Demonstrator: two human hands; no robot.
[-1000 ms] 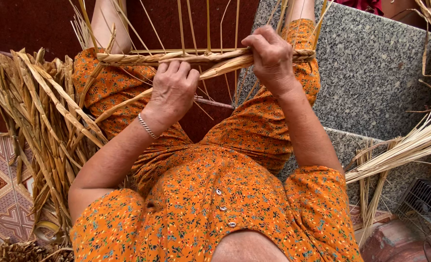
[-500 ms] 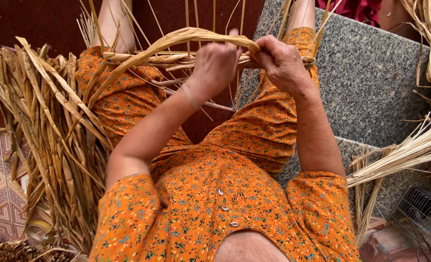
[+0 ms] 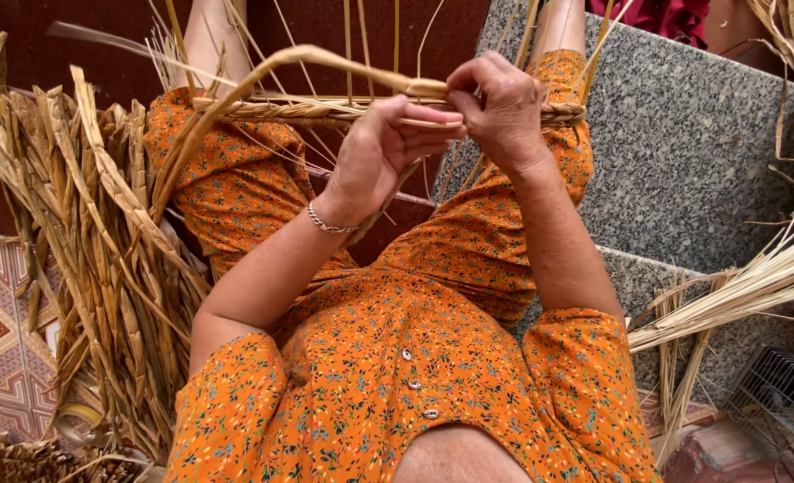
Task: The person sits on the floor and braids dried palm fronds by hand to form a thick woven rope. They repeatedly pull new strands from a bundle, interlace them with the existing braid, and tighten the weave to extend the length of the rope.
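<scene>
Since a moment ago the left hand (image 3: pixel 388 152) has risen to meet the right hand (image 3: pixel 495 107), both now pinched on the long dry tan reed strip (image 3: pixel 263 67) arching over the braided straw rim (image 3: pixel 325 110) across the knees, probably mid-weave.

No packages, labels, signs or screens visible.

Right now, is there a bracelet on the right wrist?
No, the silver bracelet sits on the left wrist, below the left hand; the right hand has a bare wrist.
</scene>
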